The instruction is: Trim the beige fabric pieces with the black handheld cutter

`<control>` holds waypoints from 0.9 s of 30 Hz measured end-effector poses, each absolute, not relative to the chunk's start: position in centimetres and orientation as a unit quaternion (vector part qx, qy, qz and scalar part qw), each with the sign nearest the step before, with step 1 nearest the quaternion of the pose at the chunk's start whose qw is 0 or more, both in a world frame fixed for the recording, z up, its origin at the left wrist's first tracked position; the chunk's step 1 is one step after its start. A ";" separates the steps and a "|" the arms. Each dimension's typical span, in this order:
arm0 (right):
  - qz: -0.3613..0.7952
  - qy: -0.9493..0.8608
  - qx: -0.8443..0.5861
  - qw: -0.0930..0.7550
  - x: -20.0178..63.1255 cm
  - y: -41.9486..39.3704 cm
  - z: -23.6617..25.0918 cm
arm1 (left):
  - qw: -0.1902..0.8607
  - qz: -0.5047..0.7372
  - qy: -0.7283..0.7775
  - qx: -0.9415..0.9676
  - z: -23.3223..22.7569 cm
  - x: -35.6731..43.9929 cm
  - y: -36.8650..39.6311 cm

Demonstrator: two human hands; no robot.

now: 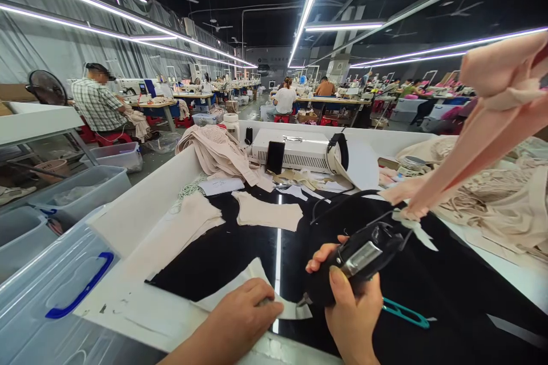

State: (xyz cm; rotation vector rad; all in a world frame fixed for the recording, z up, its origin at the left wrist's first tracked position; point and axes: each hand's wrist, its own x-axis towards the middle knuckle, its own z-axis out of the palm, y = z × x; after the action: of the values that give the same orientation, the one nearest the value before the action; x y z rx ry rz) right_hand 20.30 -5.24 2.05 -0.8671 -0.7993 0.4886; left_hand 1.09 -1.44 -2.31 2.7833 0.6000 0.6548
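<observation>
My right hand (pixel 351 311) grips a black handheld tool (pixel 357 256) with a metal plate and a cord running off behind it; its tip points down at a white fabric piece (pixel 252 274). My left hand (pixel 244 316) presses flat on that white piece, on the glossy black table top (pixel 222 251). Teal thread snips (pixel 405 313) lie just right of my right hand. A pink-beige garment (pixel 483 131) hangs in from the upper right, its end just above the tool.
Beige cut pieces (pixel 268 211) and a heap of beige garments (pixel 218 151) lie farther back, by a white machine (pixel 295 151) with a phone (pixel 275 157) leaning on it. Clear plastic bins (pixel 55 291) stand at left. Other workers sit at distant tables.
</observation>
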 end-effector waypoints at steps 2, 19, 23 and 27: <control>0.231 -0.371 -0.395 0.808 19.9 -5.0 2.2 | 0.108 0.228 0.203 0.946 -2.5 1.1 -1.5; 0.242 -0.378 -0.384 0.807 18.8 -3.8 1.8 | 0.130 0.218 0.218 0.943 -2.7 1.1 -1.5; 0.252 -0.382 -0.388 0.800 18.4 -3.4 1.4 | 0.148 0.216 0.216 0.941 -2.6 1.1 -1.5; 0.254 -0.385 -0.394 0.795 18.2 -3.1 1.3 | 0.142 0.222 0.211 0.941 -2.8 1.0 -1.4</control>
State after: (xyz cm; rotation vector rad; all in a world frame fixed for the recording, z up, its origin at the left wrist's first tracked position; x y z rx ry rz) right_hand 18.21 -3.14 1.26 -0.8472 -0.8264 0.5460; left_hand 1.01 -1.37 -2.83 2.7159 0.6102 0.6398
